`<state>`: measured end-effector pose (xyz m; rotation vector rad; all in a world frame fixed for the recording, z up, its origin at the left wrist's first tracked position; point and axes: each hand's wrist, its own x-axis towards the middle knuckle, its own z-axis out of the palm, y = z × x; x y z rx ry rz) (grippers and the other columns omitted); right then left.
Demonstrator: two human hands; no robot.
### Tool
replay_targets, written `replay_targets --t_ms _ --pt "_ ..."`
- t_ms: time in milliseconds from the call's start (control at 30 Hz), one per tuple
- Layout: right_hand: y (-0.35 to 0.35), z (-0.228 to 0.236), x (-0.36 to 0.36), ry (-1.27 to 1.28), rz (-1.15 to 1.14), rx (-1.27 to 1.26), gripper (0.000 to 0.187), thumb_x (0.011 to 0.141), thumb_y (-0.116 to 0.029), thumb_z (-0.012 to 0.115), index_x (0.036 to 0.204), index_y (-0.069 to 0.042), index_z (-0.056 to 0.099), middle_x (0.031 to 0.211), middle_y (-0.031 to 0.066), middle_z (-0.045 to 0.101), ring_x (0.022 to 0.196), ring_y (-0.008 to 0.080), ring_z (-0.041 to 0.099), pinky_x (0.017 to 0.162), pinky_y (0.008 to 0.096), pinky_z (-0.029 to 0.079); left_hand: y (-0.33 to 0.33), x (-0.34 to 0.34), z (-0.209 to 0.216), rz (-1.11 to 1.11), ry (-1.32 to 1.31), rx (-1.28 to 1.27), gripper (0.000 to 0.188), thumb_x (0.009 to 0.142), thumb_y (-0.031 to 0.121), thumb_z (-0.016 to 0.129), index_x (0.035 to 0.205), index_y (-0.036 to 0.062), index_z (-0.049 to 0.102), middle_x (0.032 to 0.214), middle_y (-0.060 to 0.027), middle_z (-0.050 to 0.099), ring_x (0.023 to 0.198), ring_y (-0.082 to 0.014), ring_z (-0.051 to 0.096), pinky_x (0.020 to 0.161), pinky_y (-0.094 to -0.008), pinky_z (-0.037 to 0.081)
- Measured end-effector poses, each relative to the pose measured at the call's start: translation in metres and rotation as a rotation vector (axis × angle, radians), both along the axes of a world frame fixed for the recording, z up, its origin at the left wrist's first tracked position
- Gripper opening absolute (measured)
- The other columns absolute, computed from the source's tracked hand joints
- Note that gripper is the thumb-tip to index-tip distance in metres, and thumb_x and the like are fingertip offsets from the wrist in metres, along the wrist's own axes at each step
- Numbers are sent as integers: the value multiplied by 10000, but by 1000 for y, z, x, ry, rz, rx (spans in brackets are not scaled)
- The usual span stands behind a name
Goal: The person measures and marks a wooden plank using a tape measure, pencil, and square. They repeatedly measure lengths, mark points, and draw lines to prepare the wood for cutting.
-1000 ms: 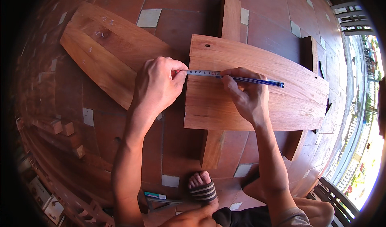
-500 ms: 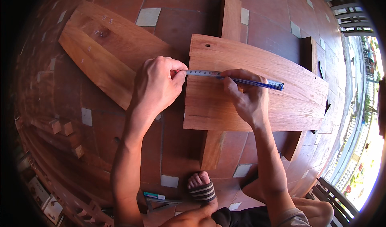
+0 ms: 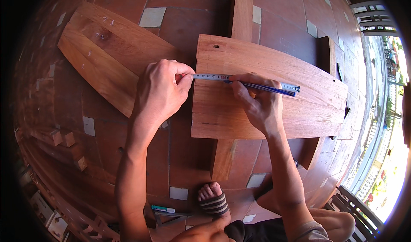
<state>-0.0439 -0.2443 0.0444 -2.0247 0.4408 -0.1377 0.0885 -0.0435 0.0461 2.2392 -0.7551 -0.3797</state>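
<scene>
A wide wooden board [image 3: 265, 118], joined from several planks, lies flat in front of me. Across its left part runs a narrow white tape measure strip [image 3: 207, 76], marked with black and red figures. My left hand [image 3: 165, 85] is closed, pinching the strip between thumb and fingertips just off the board's left edge. On the board, my right hand [image 3: 259, 98] is closed around a blue pen [image 3: 274, 89], its tip against the wood beside the strip. The strip passes under those fingers and comes out on the right, ending in a dark tip.
Wooden beams [image 3: 222, 158] support the board above the tiled floor [image 3: 150, 169]. Another board [image 3: 98, 49] with chalk-like marks lies at left. Wood blocks [image 3: 64, 138] sit at far left, a green-and-white marker [image 3: 162, 209] near my foot, and slatted furniture [image 3: 355, 210] at lower right.
The whole view has shifted slightly, putting the boards a little further left. The pen's back end has swung nearer to me, apart from the strip's end. Both hands keep their grips.
</scene>
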Motion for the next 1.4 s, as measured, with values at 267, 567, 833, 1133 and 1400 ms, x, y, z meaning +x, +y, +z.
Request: replay_targets --t_ms 267,567,833,1133,1400 --pt "-1 -7 -2 -39 -1 0 166 1007 -94 732 1093 19 818 870 117 815 727 123 734 673 264 587 0 1 0 -11 -5 -2 108 928 19 752 1001 -56 781 728 -121 675 594 -160 576 609 -327 473" --pt "0 -1 0 -15 -7 -1 171 995 -79 714 1085 27 815 854 130 810 714 121 729 668 260 579 -1 1 1 -13 7 3 109 928 22 751 998 -55 783 730 -120 681 587 -156 571 601 -324 468" --pt "0 1 1 -2 4 -34 169 991 -81 718 1079 25 815 817 121 795 685 118 709 648 267 562 0 1 -1 -1 6 5 111 926 23 743 997 -50 787 738 -127 693 592 -159 586 604 -324 473" --pt "0 -6 0 -100 7 -51 134 973 -47 733 1044 40 806 814 162 809 672 192 787 629 297 613 0 1 0 -2 10 6 112 924 30 740 994 -42 790 740 -126 697 583 -161 574 596 -328 461" --pt "-23 4 -19 -331 -127 -302 202 1005 -6 692 1179 7 794 948 192 813 851 237 800 734 333 623 1 1 1 -3 -2 20 126 932 43 729 1002 -47 784 728 -114 681 594 -132 564 596 -316 455"
